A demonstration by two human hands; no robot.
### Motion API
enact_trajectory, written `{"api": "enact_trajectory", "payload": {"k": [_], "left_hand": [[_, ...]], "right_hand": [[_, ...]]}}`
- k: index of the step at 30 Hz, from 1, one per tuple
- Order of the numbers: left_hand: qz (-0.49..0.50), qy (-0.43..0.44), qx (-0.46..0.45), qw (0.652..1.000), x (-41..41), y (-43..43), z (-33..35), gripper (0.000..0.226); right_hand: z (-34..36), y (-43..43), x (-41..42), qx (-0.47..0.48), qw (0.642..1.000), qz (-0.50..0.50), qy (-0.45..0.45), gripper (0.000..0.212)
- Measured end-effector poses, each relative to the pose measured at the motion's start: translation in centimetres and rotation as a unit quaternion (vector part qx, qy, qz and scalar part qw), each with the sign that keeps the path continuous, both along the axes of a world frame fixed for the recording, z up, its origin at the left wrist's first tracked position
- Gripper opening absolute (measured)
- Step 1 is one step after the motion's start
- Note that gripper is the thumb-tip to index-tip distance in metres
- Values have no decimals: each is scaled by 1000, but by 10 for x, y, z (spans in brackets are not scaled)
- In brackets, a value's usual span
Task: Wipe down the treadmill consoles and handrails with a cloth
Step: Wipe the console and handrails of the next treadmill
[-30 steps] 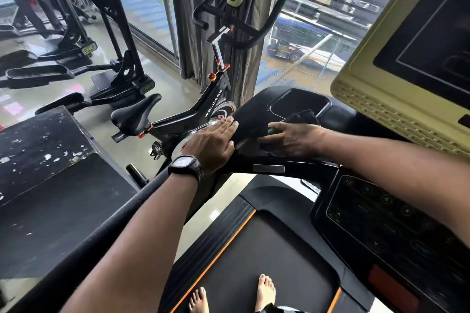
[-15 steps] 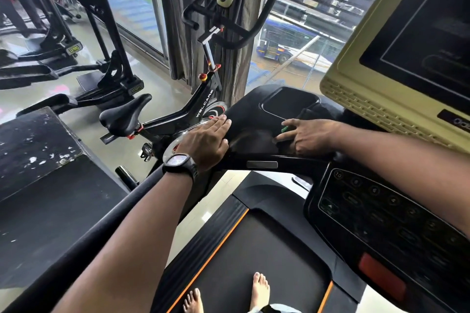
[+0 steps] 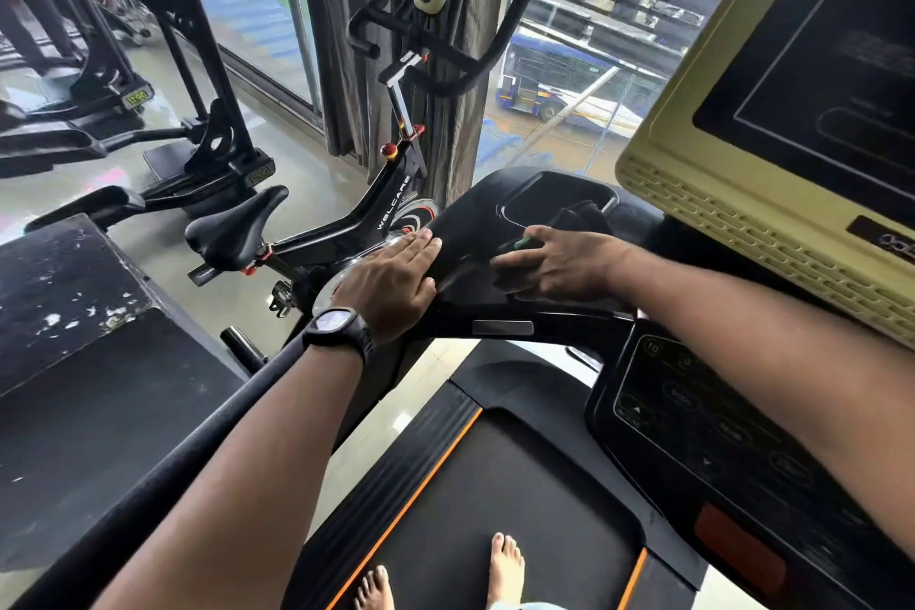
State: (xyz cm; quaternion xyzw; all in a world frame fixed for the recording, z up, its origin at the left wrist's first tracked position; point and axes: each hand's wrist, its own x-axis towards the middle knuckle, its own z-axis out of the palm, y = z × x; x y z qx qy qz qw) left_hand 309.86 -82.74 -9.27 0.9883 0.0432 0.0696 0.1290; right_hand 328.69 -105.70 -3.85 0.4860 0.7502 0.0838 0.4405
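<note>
On the console wing, my right hand curls its fingers round the dark cloth, soft, light and, I judge, best gripped bunched under the palm, while my left hand lies flat, fingers straight, at the top of the handrail.

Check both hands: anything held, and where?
Right hand grips the dark cloth by its near end; left hand lies flat on the black treadmill console, holding nothing.

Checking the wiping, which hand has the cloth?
The right hand, gripping the dark cloth; the left hand, wearing a watch, rests flat and empty.
</note>
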Motion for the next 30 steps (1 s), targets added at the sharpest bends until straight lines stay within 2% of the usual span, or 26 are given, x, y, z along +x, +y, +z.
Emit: {"api": "enact_trajectory", "payload": {"k": [8, 14, 15, 17, 20, 23, 27, 29, 30], "left_hand": [[-1, 3, -13, 1000, -1, 0, 1, 67], [2, 7, -7, 1000, -1, 1, 0, 67], [3, 9, -6, 1000, -1, 1, 0, 67], [4, 9, -1, 1000, 0, 1, -1, 70], [3, 7, 9, 1000, 1, -1, 1, 75], [1, 7, 18, 1000, 1, -2, 3, 75], [4, -2, 22, 1000, 3, -1, 1, 72], [4, -1, 19, 1000, 4, 0, 1, 72], [3, 0, 17, 1000, 5, 0, 1, 73]], "right_hand": [[0, -24, -2, -68, 990, -126, -16, 27], [3, -24, -2, -70, 990, -114, -41, 23], [2, -26, -3, -52, 992, -115, -24, 24], [2, -32, -2, 52, 993, -93, 46, 25], [-6, -32, 0, 196, 974, -77, 88, 32], [-17, -10, -8, 243, 961, -93, 95, 40], [-29, 16, -6, 299, 930, -114, 179, 40], [-29, 27, -2, 320, 906, -159, 229, 44], [-26, 33, -2, 330, 883, -217, 256, 47]]}}
